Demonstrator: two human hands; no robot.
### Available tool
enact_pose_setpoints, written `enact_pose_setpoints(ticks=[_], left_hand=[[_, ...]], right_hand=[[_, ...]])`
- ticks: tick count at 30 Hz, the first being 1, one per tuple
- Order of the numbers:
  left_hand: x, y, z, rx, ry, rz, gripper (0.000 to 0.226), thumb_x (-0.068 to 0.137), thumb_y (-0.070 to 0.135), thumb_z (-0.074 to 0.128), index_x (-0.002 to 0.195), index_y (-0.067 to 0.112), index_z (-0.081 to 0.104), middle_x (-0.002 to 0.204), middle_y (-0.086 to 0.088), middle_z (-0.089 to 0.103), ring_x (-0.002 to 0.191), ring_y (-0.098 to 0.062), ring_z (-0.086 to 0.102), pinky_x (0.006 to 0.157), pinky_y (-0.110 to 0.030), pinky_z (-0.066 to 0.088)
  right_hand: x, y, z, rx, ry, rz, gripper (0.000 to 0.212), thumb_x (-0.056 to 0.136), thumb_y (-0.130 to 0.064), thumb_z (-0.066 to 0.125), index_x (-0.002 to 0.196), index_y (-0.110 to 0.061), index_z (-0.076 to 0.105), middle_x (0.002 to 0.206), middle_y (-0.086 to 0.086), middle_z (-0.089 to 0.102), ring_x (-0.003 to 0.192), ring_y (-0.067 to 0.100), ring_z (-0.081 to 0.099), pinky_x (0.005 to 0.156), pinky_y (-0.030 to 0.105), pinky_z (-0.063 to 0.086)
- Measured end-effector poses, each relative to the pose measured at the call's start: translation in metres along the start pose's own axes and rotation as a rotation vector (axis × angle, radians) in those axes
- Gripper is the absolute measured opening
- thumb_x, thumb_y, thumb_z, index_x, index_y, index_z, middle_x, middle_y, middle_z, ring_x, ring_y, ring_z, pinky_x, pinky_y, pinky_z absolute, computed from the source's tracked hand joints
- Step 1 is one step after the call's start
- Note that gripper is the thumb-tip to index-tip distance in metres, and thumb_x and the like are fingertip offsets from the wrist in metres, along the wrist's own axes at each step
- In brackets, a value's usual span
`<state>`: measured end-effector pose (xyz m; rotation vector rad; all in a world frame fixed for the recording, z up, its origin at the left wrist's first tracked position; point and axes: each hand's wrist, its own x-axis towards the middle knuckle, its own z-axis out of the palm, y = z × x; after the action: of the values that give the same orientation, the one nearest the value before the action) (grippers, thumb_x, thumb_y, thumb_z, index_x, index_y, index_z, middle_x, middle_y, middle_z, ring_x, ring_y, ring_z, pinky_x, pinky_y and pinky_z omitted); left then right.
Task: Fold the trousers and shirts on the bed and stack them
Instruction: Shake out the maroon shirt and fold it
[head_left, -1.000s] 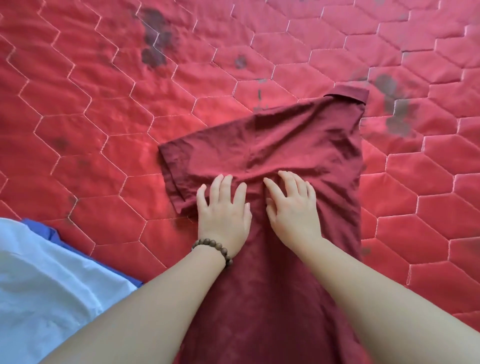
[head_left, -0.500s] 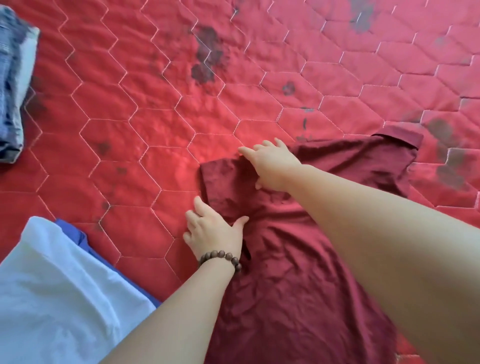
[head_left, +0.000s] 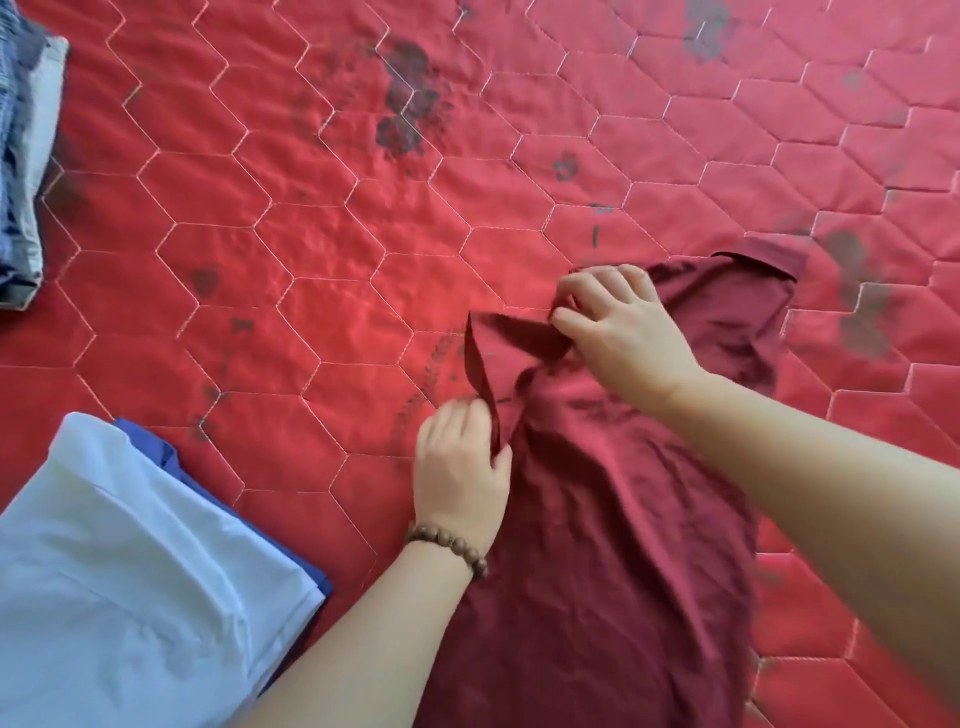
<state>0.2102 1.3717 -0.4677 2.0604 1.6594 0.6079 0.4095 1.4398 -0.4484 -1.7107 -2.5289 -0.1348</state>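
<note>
On the red quilted bed (head_left: 322, 291) lies a maroon shirt (head_left: 613, 519), spread toward its near right side. Her left hand (head_left: 460, 467) pinches the raised sleeve edge, fingers curled on the cloth; the right hand (head_left: 618, 322) grips the shoulder fabric. A pale blue folded garment (head_left: 130, 571) sits at near left, denim (head_left: 21, 156) far left.

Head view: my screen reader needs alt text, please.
Both hands, left hand and right hand, pinch the sleeve of a maroon shirt on a red quilted bed cover. A folded white garment lies at lower left.
</note>
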Motion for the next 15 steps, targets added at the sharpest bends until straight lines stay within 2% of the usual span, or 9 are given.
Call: enact_pose_setpoints(ticks=[1, 2, 4, 5, 6, 8, 10, 13, 15], left_hand=[[-0.01, 0.001, 0.004, 0.038, -0.074, 0.167, 0.037, 0.056, 0.004, 0.079, 0.088, 0.006, 0.061, 0.098, -0.013, 0.066, 0.098, -0.033, 0.063, 0.089, -0.043, 0.048], [-0.019, 0.001, 0.007, 0.063, -0.197, 0.294, 0.042, 0.058, 0.006, 0.078, 0.097, 0.009, 0.063, 0.114, -0.01, 0.065, 0.114, -0.03, 0.058, 0.099, -0.044, 0.043], [-0.037, -0.003, 0.013, 0.104, -0.433, 0.424, 0.058, 0.068, 0.012, 0.072, 0.124, 0.015, 0.058, 0.142, -0.003, 0.049, 0.138, -0.022, 0.037, 0.112, -0.047, 0.031], [-0.043, -0.007, 0.015, 0.142, -0.488, 0.447, 0.069, 0.072, 0.015, 0.069, 0.137, 0.017, 0.047, 0.151, -0.002, 0.038, 0.143, -0.02, 0.027, 0.114, -0.048, 0.026], [-0.046, -0.01, 0.016, 0.19, -0.5, 0.449, 0.079, 0.074, 0.018, 0.067, 0.145, 0.019, 0.035, 0.155, -0.001, 0.028, 0.145, -0.021, 0.019, 0.116, -0.048, 0.022], [-0.046, -0.014, 0.015, 0.278, -0.494, 0.385, 0.093, 0.072, 0.025, 0.066, 0.151, 0.019, 0.018, 0.159, -0.003, 0.015, 0.147, -0.023, 0.009, 0.118, -0.048, 0.015], [-0.043, -0.018, 0.015, 0.342, -0.502, 0.313, 0.096, 0.073, 0.026, 0.06, 0.152, 0.018, 0.006, 0.16, -0.003, 0.003, 0.147, -0.021, -0.002, 0.119, -0.045, 0.006], [-0.039, -0.024, 0.02, 0.328, -0.521, 0.25, 0.088, 0.081, 0.019, 0.052, 0.152, 0.02, -0.001, 0.16, -0.002, -0.006, 0.146, -0.017, -0.012, 0.119, -0.033, -0.007], [-0.032, -0.024, 0.023, 0.252, -0.482, 0.212, 0.087, 0.08, 0.009, 0.055, 0.152, 0.022, 0.008, 0.16, -0.004, -0.003, 0.147, -0.018, -0.006, 0.118, -0.028, -0.006]], right_hand=[[-0.02, 0.008, 0.0, -0.023, -0.087, 0.007, 0.026, 0.074, -0.008, 0.06, 0.098, -0.015, 0.068, 0.121, 0.013, 0.059, 0.113, 0.034, 0.054, 0.1, 0.05, 0.035], [-0.038, 0.015, 0.001, -0.023, -0.246, 0.032, 0.036, 0.075, -0.008, 0.058, 0.107, -0.02, 0.068, 0.133, 0.013, 0.052, 0.124, 0.033, 0.047, 0.106, 0.053, 0.03], [-0.068, 0.021, 0.003, 0.024, -0.528, 0.164, 0.052, 0.081, -0.007, 0.054, 0.126, -0.033, 0.06, 0.151, 0.009, 0.032, 0.138, 0.028, 0.029, 0.113, 0.051, 0.019], [-0.077, 0.021, 0.005, 0.073, -0.549, 0.262, 0.053, 0.084, -0.008, 0.053, 0.129, -0.036, 0.057, 0.152, 0.008, 0.03, 0.137, 0.027, 0.029, 0.112, 0.048, 0.022], [-0.083, 0.02, 0.008, 0.167, -0.491, 0.388, 0.049, 0.086, -0.009, 0.052, 0.127, -0.035, 0.059, 0.148, 0.009, 0.036, 0.131, 0.029, 0.037, 0.108, 0.044, 0.029], [-0.083, 0.011, 0.01, 0.403, -0.296, 0.684, 0.035, 0.091, -0.014, 0.048, 0.121, -0.027, 0.062, 0.128, 0.01, 0.052, 0.113, 0.033, 0.052, 0.094, 0.04, 0.043], [-0.077, 0.003, 0.013, 0.518, -0.247, 0.887, 0.028, 0.093, -0.029, 0.051, 0.119, -0.019, 0.056, 0.113, 0.012, 0.06, 0.107, 0.034, 0.056, 0.089, 0.04, 0.046], [-0.066, -0.01, 0.02, 0.555, -0.37, 0.994, 0.055, 0.083, -0.054, 0.063, 0.113, -0.01, 0.046, 0.11, 0.013, 0.062, 0.106, 0.034, 0.056, 0.082, 0.039, 0.045], [-0.06, -0.016, 0.024, 0.582, -0.4, 0.996, 0.052, 0.081, -0.05, 0.069, 0.102, -0.009, 0.045, 0.11, 0.016, 0.061, 0.106, 0.035, 0.056, 0.076, 0.036, 0.04]])
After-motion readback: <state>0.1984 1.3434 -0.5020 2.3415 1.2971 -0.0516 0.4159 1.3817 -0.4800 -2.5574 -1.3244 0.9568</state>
